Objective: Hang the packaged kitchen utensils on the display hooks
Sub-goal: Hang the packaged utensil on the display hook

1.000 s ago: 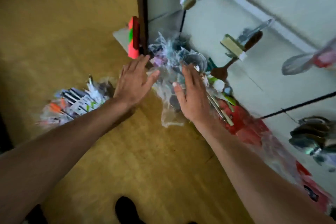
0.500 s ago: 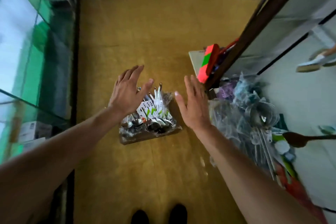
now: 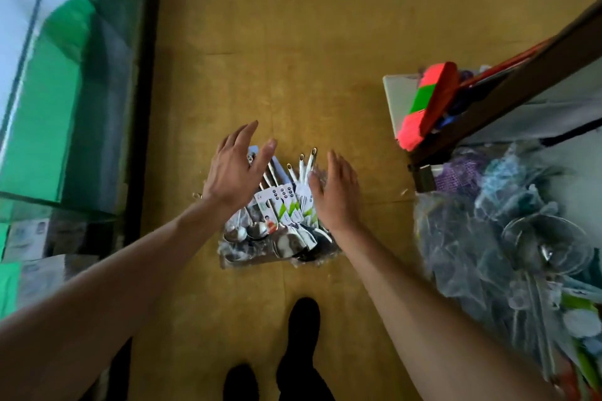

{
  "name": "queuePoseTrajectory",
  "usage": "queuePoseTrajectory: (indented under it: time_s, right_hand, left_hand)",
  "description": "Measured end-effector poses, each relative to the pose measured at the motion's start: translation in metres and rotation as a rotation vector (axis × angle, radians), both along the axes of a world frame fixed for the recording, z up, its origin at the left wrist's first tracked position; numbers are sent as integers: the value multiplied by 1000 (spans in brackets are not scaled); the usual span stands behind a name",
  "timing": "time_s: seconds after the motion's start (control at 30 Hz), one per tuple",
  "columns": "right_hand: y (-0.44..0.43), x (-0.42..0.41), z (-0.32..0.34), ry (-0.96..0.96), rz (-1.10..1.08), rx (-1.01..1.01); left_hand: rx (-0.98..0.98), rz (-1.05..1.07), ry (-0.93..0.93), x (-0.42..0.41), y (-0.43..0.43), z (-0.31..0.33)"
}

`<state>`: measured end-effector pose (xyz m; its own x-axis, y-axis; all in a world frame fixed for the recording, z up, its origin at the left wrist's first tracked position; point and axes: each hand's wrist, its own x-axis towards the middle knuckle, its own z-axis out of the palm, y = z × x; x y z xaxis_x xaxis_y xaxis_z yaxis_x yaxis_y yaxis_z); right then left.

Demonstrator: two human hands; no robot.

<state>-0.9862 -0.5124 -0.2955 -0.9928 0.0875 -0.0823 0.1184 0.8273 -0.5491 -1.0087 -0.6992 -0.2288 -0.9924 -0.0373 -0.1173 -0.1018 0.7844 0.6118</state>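
A bundle of packaged steel ladles and spoons (image 3: 280, 221) with white and green cards lies in clear plastic on the yellow floor. My left hand (image 3: 234, 169) hovers over the bundle's left side with fingers spread and straight. Over its right side my right hand (image 3: 337, 195) is held flat, fingers straight. Neither hand holds anything. No display hooks show in this view.
A second heap of bagged strainers and utensils (image 3: 508, 247) lies at the right by a dark wooden post (image 3: 508, 98). A red and green brush (image 3: 426, 104) leans on a white board. A green glass counter (image 3: 65, 81) runs along the left. Dark shoes (image 3: 299, 345) stand below.
My view swung from the heap by the display wall to the floor bundle. Both open hands came across and now sit lower and closer over the ladle bundle.
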Motion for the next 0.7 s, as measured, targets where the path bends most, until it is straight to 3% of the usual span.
queuePoseTrajectory:
  time_s: [0.53,0.7]
  right_hand:
    - [-74,-14,-260,-352,101,-48]
    - [-87,-10,-286,-346,34,-19]
  left_hand:
    - [7,131,-434,-27,-30,-303]
    - [318,535,-607,-40,-16,-331]
